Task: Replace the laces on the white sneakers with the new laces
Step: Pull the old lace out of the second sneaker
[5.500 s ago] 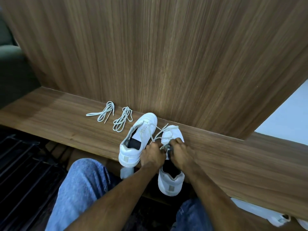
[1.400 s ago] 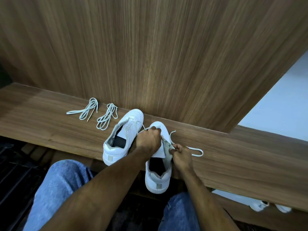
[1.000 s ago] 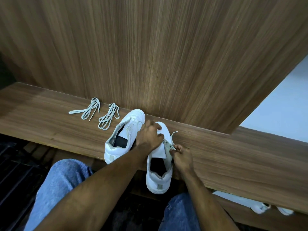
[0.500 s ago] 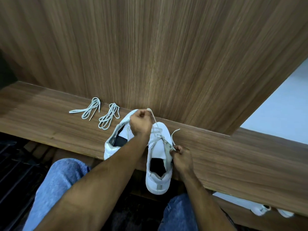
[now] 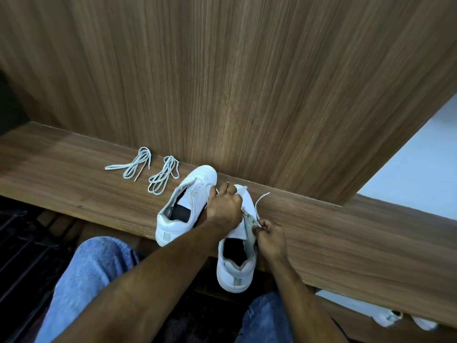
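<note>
right hand (image 5: 270, 237): fingers curled, pinching the thin white old lace (image 5: 259, 204) at the eyelet row on the right flank of the near white low-top sneaker (image 5: 236, 266); one lace end trails loose toward the back edge of the wooden shelf (image 5: 346, 241).
left hand (image 5: 223, 210): fingers curled over the sneaker's forefoot, next to its raised white tongue (image 5: 241, 214); looks like a grip on the upper or the lace, cannot tell which.
near sneaker: heel hangs over the shelf's front edge, toe points at the brown wood-grain back panel (image 5: 247, 82).
second white low-top sneaker (image 5: 184, 206): just left of the first, touching or nearly so, angled toward the back edge; lacing mostly hidden, state unclear.
new laces: two loose bundles of pale flat laces (image 5: 148, 173) lie on the shelf near the back edge, left of both sneakers, untouched.
step: unlacing the near sneaker, my read; old lace partly out, no new lace started.
next: pull the lace clear of the remaining eyelets while the left hand steadies the shoe. Needs a straight pull along each eyelet so the tip doesn't snag.
</note>
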A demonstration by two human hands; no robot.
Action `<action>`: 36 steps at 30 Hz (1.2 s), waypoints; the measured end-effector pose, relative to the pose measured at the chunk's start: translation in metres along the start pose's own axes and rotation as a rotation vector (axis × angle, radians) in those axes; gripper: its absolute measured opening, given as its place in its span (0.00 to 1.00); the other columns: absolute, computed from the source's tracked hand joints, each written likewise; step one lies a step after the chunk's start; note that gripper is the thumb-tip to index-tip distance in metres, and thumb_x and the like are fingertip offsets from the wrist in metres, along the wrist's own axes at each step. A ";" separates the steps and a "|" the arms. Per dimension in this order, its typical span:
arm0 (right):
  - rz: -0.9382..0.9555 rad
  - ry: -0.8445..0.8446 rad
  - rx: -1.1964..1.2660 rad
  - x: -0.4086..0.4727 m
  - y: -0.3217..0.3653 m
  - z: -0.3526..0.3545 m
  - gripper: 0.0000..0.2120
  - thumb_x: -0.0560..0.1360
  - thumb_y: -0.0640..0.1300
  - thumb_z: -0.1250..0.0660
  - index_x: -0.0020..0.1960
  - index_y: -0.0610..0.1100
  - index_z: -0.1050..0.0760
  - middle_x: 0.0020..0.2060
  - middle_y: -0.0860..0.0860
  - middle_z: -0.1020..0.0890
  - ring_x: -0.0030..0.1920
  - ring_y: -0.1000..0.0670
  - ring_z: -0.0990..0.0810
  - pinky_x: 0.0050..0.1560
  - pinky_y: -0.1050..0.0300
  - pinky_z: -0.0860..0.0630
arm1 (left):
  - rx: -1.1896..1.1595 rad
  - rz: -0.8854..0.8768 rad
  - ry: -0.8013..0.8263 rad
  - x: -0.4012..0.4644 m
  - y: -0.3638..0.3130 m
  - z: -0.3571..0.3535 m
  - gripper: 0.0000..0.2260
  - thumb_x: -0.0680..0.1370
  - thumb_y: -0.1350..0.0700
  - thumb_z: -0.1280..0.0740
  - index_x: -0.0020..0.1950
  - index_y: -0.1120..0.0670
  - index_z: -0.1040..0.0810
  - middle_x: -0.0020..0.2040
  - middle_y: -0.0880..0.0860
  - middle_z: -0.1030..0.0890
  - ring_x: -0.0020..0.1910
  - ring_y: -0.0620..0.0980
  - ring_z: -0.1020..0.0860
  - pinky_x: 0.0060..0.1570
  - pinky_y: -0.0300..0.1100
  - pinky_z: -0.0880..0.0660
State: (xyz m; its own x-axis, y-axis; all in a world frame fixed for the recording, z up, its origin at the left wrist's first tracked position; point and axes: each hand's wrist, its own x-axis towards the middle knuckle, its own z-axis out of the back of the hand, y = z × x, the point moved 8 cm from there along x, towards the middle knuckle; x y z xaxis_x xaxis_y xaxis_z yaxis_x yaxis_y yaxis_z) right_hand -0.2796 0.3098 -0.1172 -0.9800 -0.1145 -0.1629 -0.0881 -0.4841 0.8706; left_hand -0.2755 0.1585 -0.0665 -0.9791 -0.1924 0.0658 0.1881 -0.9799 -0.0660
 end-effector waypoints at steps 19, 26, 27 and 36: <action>0.004 0.012 0.012 0.003 -0.005 -0.002 0.07 0.65 0.48 0.37 0.39 0.56 0.21 0.32 0.52 0.17 0.37 0.47 0.19 0.46 0.46 0.22 | -0.341 0.157 -0.216 0.001 0.025 0.052 0.19 0.75 0.50 0.35 0.66 0.49 0.28 0.72 0.52 0.37 0.74 0.52 0.43 0.73 0.54 0.47; -0.009 -0.004 0.025 0.000 -0.003 0.000 0.06 0.69 0.42 0.35 0.36 0.50 0.22 0.28 0.52 0.19 0.32 0.51 0.23 0.42 0.47 0.23 | -0.027 0.022 -0.042 -0.008 -0.002 0.017 0.15 0.79 0.53 0.40 0.64 0.55 0.25 0.65 0.53 0.26 0.71 0.53 0.37 0.74 0.57 0.51; -0.011 -0.007 0.028 0.000 -0.003 0.000 0.06 0.69 0.42 0.35 0.36 0.49 0.22 0.28 0.52 0.20 0.32 0.50 0.23 0.41 0.47 0.23 | -0.032 0.008 -0.077 -0.006 -0.002 0.024 0.14 0.79 0.52 0.40 0.62 0.54 0.23 0.64 0.52 0.26 0.71 0.51 0.36 0.74 0.56 0.51; 0.002 -0.003 0.045 -0.006 0.003 0.001 0.12 0.69 0.40 0.34 0.32 0.54 0.23 0.25 0.54 0.22 0.30 0.51 0.25 0.38 0.48 0.25 | -0.995 0.528 -0.626 0.001 0.077 0.102 0.04 0.76 0.51 0.31 0.45 0.48 0.18 0.50 0.47 0.20 0.51 0.51 0.22 0.58 0.55 0.28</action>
State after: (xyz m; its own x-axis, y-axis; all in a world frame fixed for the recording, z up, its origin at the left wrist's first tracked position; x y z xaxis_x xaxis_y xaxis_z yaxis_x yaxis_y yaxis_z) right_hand -0.2744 0.3100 -0.1125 -0.9808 -0.1123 -0.1597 -0.0941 -0.4446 0.8908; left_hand -0.2543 0.0772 0.0299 -0.5505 -0.7998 0.2394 0.1368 -0.3694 -0.9192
